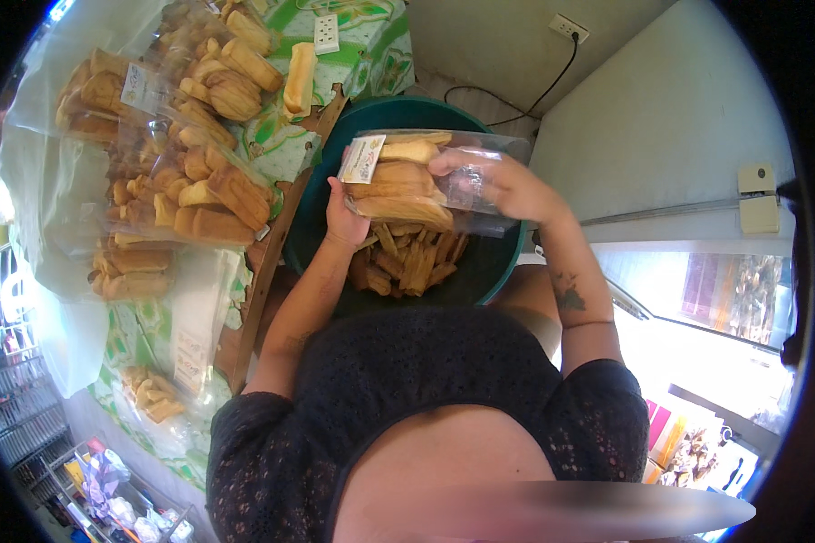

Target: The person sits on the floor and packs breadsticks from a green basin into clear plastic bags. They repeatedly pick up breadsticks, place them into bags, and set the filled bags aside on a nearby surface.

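My left hand point(346, 217) grips the lower left end of a clear plastic bag point(507, 145) with a white label, its thumb up along the side and its other fingers hidden beneath. Long golden-brown slices point(394, 181) lie lengthwise inside the bag. At the bag's right end is my right hand point(503, 181), slightly blurred, one finger stretched toward the slices and the others partly behind shiny plastic. Below the bag, a green tub point(509, 281) between my knees contains loose browner slices point(412, 262).
Filled bags point(231, 195) crowd the table with its green-and-white cloth point(285, 149) at left. A yellow block-shaped piece point(300, 80) and a white power strip point(326, 34) lie near the far edge. A flat pale panel point(661, 136) stands at right, beside a black cable point(552, 90).
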A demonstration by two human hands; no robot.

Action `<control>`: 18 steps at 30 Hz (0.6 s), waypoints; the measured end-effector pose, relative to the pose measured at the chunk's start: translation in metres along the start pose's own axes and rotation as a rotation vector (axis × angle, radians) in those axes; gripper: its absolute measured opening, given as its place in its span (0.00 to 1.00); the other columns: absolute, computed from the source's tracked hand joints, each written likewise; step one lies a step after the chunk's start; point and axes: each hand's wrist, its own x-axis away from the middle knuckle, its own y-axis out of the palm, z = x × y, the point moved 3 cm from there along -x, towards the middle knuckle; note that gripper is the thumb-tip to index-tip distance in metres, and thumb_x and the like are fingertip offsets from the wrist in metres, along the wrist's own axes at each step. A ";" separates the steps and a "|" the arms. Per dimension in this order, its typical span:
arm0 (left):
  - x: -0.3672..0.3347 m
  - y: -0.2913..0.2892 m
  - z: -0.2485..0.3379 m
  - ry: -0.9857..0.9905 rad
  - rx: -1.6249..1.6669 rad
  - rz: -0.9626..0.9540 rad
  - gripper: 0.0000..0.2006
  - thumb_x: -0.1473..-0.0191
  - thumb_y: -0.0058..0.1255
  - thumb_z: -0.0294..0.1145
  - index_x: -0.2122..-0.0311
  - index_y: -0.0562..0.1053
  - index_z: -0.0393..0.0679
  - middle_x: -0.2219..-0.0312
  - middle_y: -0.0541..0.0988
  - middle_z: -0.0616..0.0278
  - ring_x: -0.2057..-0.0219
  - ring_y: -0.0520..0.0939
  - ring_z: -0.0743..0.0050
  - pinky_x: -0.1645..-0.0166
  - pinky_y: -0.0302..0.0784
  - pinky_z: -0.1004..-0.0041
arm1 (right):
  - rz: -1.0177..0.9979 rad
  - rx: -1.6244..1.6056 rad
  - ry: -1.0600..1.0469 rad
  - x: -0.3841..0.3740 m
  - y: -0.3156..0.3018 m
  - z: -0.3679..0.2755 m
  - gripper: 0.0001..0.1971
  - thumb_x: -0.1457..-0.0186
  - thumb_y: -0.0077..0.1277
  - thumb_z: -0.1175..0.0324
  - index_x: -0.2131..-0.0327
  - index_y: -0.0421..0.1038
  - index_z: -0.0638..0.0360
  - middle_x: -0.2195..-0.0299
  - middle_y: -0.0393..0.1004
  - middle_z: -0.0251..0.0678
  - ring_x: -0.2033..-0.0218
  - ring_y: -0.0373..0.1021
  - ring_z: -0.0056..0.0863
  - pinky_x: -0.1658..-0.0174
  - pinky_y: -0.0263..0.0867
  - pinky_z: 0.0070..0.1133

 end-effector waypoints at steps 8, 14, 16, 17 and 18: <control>0.017 -0.031 -0.045 -0.464 0.387 0.093 0.36 0.50 0.24 0.68 0.42 0.56 0.55 0.44 0.59 0.58 0.43 0.58 0.48 0.44 0.49 0.39 | -0.238 0.530 0.219 -0.019 -0.001 -0.022 0.10 0.64 0.55 0.68 0.72 0.69 0.55 0.77 0.72 0.33 0.68 0.70 0.34 0.63 0.64 0.31; 0.035 -0.027 -0.048 -0.580 -0.086 -0.115 0.45 0.57 0.25 0.74 0.39 0.45 0.54 0.40 0.49 0.58 0.40 0.50 0.48 0.43 0.45 0.39 | 0.389 0.784 -0.204 -0.039 -0.001 -0.056 0.08 0.61 0.50 0.73 0.72 0.68 0.51 0.76 0.67 0.28 0.67 0.66 0.28 0.48 0.54 0.33; 0.039 -0.020 -0.036 -0.485 -0.375 -0.220 0.58 0.70 0.38 0.78 0.38 0.32 0.56 0.38 0.36 0.59 0.38 0.39 0.49 0.42 0.41 0.41 | 0.349 0.840 -0.269 -0.044 0.004 -0.066 0.10 0.63 0.50 0.72 0.71 0.68 0.49 0.76 0.66 0.27 0.67 0.65 0.26 0.46 0.52 0.34; 0.040 -0.013 -0.028 -0.370 -0.478 -0.284 0.60 0.72 0.43 0.77 0.38 0.31 0.56 0.38 0.36 0.58 0.38 0.40 0.49 0.42 0.41 0.41 | 0.317 0.843 -0.267 -0.047 0.006 -0.070 0.10 0.62 0.50 0.72 0.71 0.68 0.49 0.76 0.66 0.26 0.67 0.65 0.26 0.46 0.52 0.35; 0.041 -0.008 -0.021 -0.272 -0.599 -0.318 0.62 0.74 0.47 0.75 0.38 0.30 0.56 0.38 0.35 0.57 0.38 0.40 0.49 0.42 0.40 0.41 | 0.263 0.849 -0.250 -0.049 0.009 -0.073 0.09 0.62 0.49 0.72 0.71 0.68 0.49 0.76 0.65 0.26 0.67 0.65 0.26 0.45 0.51 0.36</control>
